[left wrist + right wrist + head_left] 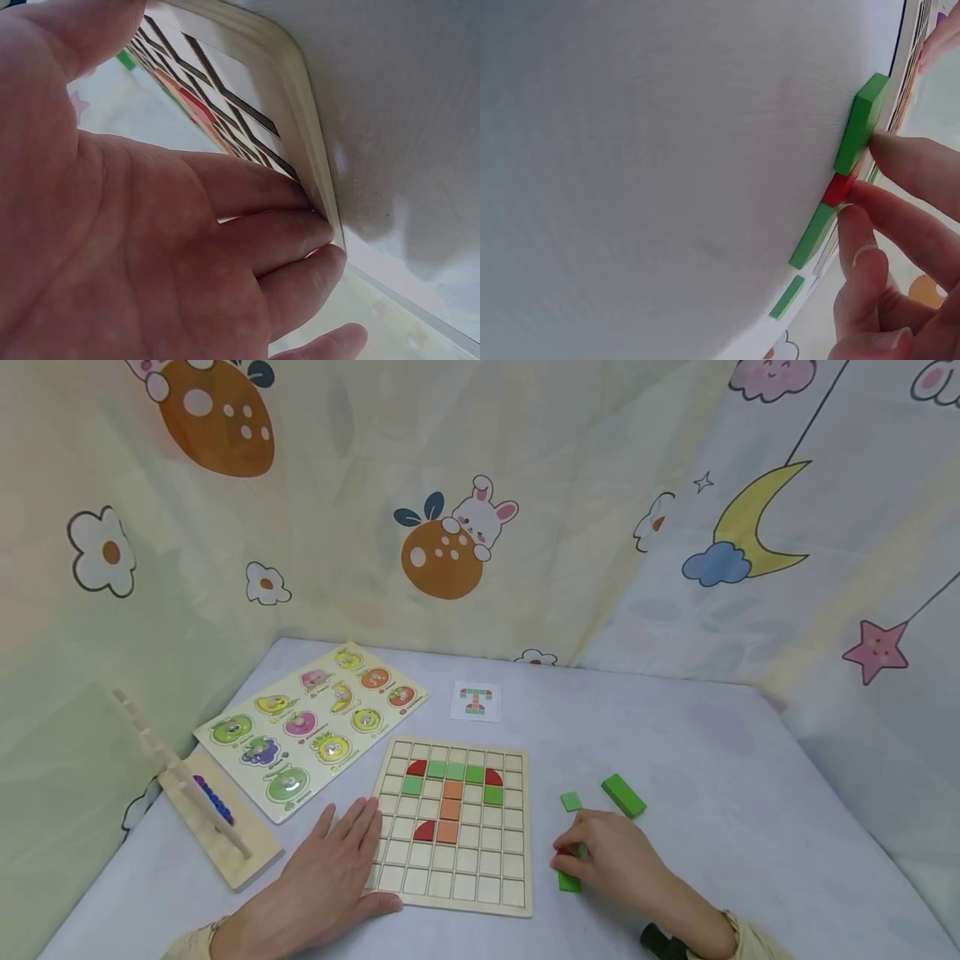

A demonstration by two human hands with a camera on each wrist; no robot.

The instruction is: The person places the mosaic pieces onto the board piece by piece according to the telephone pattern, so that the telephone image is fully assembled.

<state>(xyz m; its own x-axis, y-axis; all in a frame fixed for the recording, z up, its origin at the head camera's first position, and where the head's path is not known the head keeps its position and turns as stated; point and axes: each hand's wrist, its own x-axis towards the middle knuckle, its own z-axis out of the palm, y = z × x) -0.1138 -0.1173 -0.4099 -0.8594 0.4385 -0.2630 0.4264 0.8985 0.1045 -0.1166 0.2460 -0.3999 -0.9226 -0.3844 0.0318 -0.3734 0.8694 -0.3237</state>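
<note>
A square wooden grid board (489,910) lies on the table with red, orange and green tiles set in a T-like figure. My left hand (318,881) lies beside it, fairly straight fingers against the left edge and thumb at the near left corner. To the right of the board, my right hand (611,856) has thumb and fingertips around a small red tile (841,189). A green tile (569,882) lies on its near side, by the thumb, and another green tile (815,236) on its far side. The fingers partly hide these pieces in the head view.
Beyond the right hand are a thin green square tile (571,802) and a green block (624,796). A small pattern card (476,702) lies behind the board. At the left are a fruit puzzle board (300,693) and a wooden stand (251,866) with blue beads.
</note>
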